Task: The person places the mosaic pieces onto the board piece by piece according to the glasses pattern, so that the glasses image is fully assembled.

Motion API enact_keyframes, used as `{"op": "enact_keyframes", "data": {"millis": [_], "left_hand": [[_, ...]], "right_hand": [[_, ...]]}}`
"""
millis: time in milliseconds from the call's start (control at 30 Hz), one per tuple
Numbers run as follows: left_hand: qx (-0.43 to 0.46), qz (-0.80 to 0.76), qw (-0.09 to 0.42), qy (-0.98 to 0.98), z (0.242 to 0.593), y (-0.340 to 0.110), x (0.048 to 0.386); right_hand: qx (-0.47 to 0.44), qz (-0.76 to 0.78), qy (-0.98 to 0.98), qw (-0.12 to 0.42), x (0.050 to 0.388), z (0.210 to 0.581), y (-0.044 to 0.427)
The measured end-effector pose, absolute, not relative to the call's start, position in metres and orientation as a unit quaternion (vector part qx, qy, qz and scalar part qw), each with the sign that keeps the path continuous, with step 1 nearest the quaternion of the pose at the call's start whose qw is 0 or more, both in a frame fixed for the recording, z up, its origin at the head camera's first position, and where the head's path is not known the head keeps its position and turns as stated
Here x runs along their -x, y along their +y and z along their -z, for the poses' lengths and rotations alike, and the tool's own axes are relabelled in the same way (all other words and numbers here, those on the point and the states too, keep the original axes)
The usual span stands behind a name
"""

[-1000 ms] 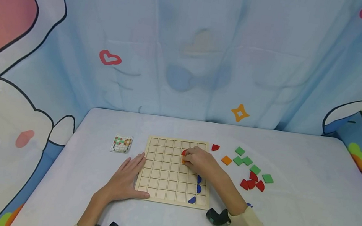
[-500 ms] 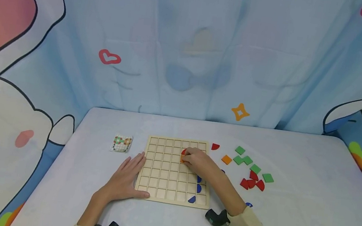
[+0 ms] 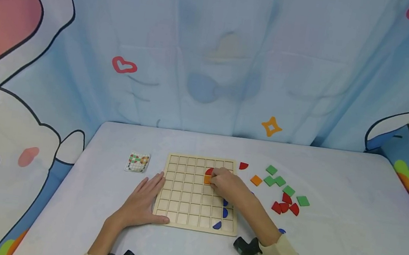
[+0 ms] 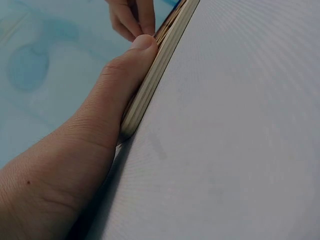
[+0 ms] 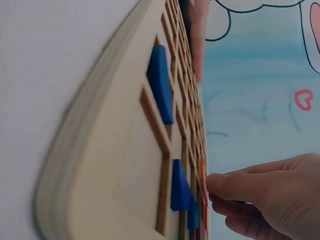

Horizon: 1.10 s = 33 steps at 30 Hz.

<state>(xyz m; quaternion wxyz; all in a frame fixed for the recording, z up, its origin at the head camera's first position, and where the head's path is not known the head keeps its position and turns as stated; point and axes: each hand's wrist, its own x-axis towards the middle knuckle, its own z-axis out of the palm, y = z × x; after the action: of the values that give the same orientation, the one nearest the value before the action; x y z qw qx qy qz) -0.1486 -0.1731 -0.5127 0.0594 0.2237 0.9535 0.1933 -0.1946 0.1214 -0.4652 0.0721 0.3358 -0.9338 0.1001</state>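
Orange and flat, the square tile (image 3: 207,179) on the pale wooden grid board (image 3: 176,195) shows more than a second ago beside the bent-fingered right hand (image 3: 228,185), whose hold is unclear, while the outspread left hand (image 3: 142,200), gripping nothing, touches the board's left and near edges, with grid cells (image 3: 189,178) stretching between.

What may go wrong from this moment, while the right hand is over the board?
The right hand is close beside the orange square and red piece; it might nudge them askew. The right forearm passes near the blue pieces on the board, and might brush them. If the left hand pushes, the board might slide.
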Motion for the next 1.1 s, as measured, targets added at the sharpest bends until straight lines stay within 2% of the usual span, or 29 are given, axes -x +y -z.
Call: {"op": "enact_keyframes", "data": {"millis": [167, 333, 700, 900, 1100], "left_hand": [[-0.224, -0.196, 0.054, 0.953, 0.512, -0.172, 0.148], [-0.222, -0.201, 0.059, 0.952, 0.512, -0.172, 0.147], [-0.226, -0.199, 0.052, 0.952, 0.515, -0.172, 0.148], [-0.224, -0.191, 0.058, 0.954, 0.515, -0.173, 0.149], [-0.225, -0.192, 0.060, 0.953, 0.514, -0.173, 0.148]], "right_hand": [[-0.319, -0.113, -0.938, 0.074, 0.190, 0.454, 0.134], [-0.291, -0.121, -0.948, 0.051, 0.185, 0.449, 0.158], [-0.172, -0.111, -0.979, 0.002, 0.171, 0.447, 0.240], [-0.175, -0.126, -0.976, -0.025, 0.166, 0.444, 0.284], [-0.170, -0.151, -0.971, -0.075, 0.165, 0.448, 0.305]]}}
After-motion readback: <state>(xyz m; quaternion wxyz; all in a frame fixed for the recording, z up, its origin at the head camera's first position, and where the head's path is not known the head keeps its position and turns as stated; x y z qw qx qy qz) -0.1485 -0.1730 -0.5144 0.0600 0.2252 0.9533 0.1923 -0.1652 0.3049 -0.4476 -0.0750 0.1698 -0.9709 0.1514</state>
